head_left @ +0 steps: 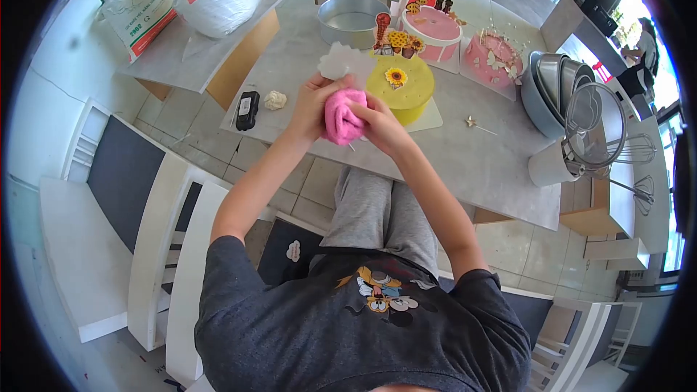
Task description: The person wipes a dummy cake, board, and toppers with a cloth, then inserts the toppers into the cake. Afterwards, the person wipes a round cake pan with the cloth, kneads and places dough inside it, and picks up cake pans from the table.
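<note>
Over the table edge, my left hand (pixel 314 107) is closed at the left side of a folded pink cloth (pixel 343 122). My right hand (pixel 381 125) grips the same cloth from the right, thumb pressed into its folds. A pale translucent piece with a scalloped edge (pixel 341 60) sticks up just beyond my left fingers and seems held along with the cloth. A thin stick shows below the cloth; what it belongs to is hidden. Right behind my hands stands a yellow-green cake (pixel 406 91) with sunflower decorations. A crumpled cream-coloured lump (pixel 274 100) lies left of my left hand.
A small black case (pixel 247 110) sits at the table's left edge. Behind are a round metal pan (pixel 351 20) and two pink cakes (pixel 432 25). At right stand nested bowls (pixel 544 98) and a white container (pixel 549 165) with whisks. A gold star pick (pixel 472 123) lies nearby.
</note>
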`<state>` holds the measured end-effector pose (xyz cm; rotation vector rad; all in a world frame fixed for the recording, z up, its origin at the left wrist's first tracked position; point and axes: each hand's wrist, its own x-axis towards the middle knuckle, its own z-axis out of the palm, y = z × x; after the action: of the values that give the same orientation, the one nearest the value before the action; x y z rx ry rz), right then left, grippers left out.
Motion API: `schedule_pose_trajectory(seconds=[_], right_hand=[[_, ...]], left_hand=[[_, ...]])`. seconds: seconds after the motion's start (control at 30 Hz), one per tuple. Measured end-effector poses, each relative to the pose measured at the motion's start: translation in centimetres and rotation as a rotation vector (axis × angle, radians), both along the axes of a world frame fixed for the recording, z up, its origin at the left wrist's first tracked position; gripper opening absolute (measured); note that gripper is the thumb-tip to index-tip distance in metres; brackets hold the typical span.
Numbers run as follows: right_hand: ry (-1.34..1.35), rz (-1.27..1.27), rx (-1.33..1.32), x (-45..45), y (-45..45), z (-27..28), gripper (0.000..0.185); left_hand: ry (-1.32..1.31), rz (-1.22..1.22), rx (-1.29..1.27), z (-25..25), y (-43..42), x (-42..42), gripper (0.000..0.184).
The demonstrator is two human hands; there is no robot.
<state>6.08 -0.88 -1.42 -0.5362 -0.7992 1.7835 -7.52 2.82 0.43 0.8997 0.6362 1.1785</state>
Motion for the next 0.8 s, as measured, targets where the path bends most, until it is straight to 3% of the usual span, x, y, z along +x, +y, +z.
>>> schedule_pose_trajectory(seconds=[0.07,0.2,0.3,0.33,0.53,0.6,0.67,0.73,0.77,0.8], right_hand=[[-0.294,-0.074,0.186,-0.3,1.5,-0.8,0.031],[-0.478,-0.06,0.25,0.5,1.1,0.9,0.024],[-0.603,-0.062,0.333,1.3,0.9,1.1,0.022],[-0.601,-0.065,0.33,1.5,0.9,1.3,0.022],[-0.633,-0.133,0.401,2.3,1.0,2.5,0.018],[-0.692,-0.243,0.606,2.6,0.7,2.6,0.018],[-0.769,-0.214,0.576,3.8,-0.1,1.3,0.02],[-0.94,-0.351,0.661,4.9,-1.4,-0.4,0.022],[-0.941,-0.35,0.666,5.6,-1.7,-0.5,0.022],[-0.692,-0.381,0.336,6.3,-2.1,-0.4,0.028]], left_hand=[[0.043,0.01,-0.011,0.2,-0.1,0.0,0.029],[0.083,-0.189,-0.041,1.1,0.5,-1.6,0.031],[0.513,-0.19,0.249,2.2,0.3,-2.4,0.031],[0.515,-0.194,0.248,2.9,-0.1,-2.2,0.031],[0.546,0.104,0.365,4.1,-1.3,-0.5,0.027],[0.248,0.392,0.485,4.6,-0.1,0.1,0.028],[-0.145,0.32,0.365,7.0,1.0,-0.2,0.025],[-0.085,0.594,0.51,8.5,3.1,-2.3,0.023],[-0.088,0.596,0.513,8.3,3.3,-2.8,0.023],[0.335,0.692,0.501,8.3,3.0,-2.8,0.023]])
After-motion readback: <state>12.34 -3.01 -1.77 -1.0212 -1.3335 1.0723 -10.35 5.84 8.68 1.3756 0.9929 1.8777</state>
